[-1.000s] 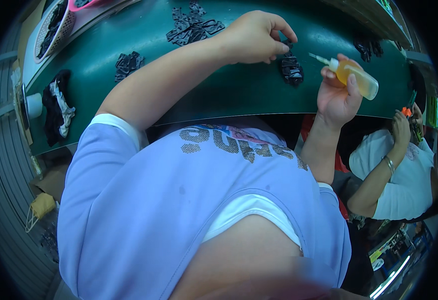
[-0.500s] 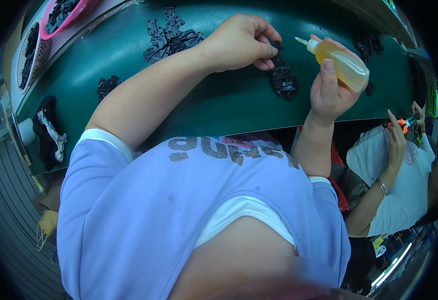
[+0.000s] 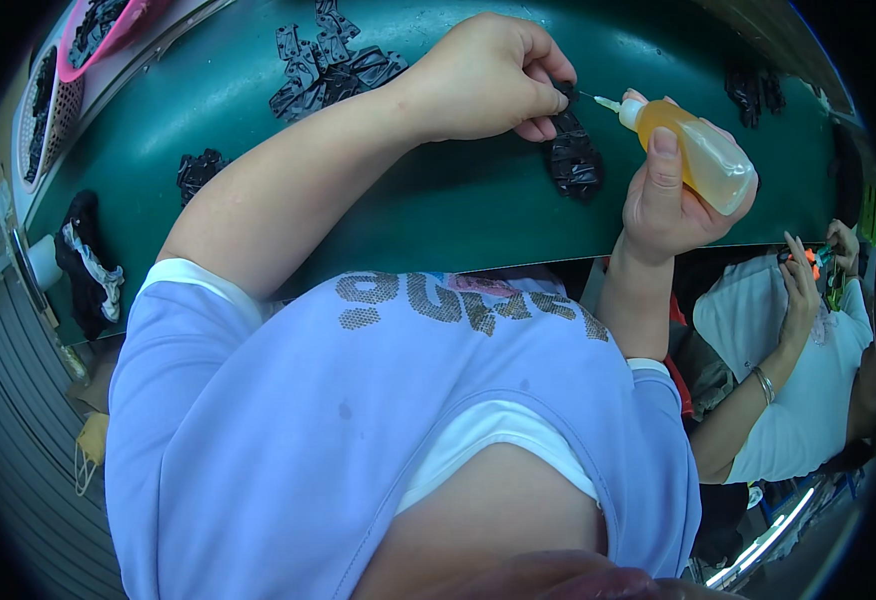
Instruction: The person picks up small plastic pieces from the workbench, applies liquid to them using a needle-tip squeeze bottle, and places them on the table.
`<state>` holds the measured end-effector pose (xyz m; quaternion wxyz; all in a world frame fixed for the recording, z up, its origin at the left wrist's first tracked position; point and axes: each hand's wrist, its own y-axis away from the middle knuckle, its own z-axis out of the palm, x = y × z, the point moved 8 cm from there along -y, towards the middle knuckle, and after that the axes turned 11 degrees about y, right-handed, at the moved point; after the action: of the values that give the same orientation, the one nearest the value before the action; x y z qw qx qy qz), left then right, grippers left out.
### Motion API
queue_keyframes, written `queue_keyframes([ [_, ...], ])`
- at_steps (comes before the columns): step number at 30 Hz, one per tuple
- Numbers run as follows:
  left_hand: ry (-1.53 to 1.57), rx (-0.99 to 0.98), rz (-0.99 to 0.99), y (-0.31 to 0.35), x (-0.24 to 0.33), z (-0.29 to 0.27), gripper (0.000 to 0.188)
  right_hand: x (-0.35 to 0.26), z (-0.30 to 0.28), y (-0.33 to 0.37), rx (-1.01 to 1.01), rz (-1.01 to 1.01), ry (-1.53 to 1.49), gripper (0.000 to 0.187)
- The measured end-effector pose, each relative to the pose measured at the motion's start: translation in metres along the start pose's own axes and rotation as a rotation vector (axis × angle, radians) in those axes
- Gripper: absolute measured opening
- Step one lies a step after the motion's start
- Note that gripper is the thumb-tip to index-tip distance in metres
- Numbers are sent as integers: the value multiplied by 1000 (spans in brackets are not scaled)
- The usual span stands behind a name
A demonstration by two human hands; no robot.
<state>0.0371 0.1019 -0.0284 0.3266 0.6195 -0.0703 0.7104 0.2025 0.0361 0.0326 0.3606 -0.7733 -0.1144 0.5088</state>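
Observation:
Between the thumb and fingers of my left hand [image 3: 493, 80] is the upper end of a glossy black segmented strip [image 3: 575, 165]. Its lower part hangs down against the green table [image 3: 438, 210]; I cannot make out what it is. My right hand [image 3: 658, 200] is wrapped round a clear squeeze bottle [image 3: 706, 158] with amber liquid and a thin needle tip. The bottle is tilted, and the needle points left at the strip's top, close to my left fingertips. Whether it touches is too fine to tell.
Glossy black pieces lie in a heap [image 3: 333, 75] beyond my left forearm, with a smaller clump [image 3: 201, 172] and another [image 3: 755, 95] at the right. A pink basket [image 3: 83, 65] and a white basket [image 3: 70, 120] stand far left. A co-worker's hand [image 3: 800, 300] shows at the right.
The bottle's needle has come closer to the strip's top at my left fingertips. Both hands keep their holds. The whole view has shifted slightly.

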Motion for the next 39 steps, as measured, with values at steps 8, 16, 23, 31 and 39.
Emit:
queue_keyframes([
  [8, 72, -39, -116, 1, 6, 4, 19, -3, 4, 1, 32, 18, 31, 45],
  [16, 101, -81, -69, 2, 6, 5, 18, -5, 4, 1, 38, 15, 69, 45],
  [23, 64, -47, -92, 2, 5, 4, 19, -6, 4, -1, 45, 18, 50, 43],
  [31, 44, -27, -118, -1, 2, 5, 18, -4, 5, 1, 49, 28, 41, 43],
  [39, 45, -33, -117, 1, 4, 5, 18, -3, 6, 0, 42, 52, 33, 42],
])
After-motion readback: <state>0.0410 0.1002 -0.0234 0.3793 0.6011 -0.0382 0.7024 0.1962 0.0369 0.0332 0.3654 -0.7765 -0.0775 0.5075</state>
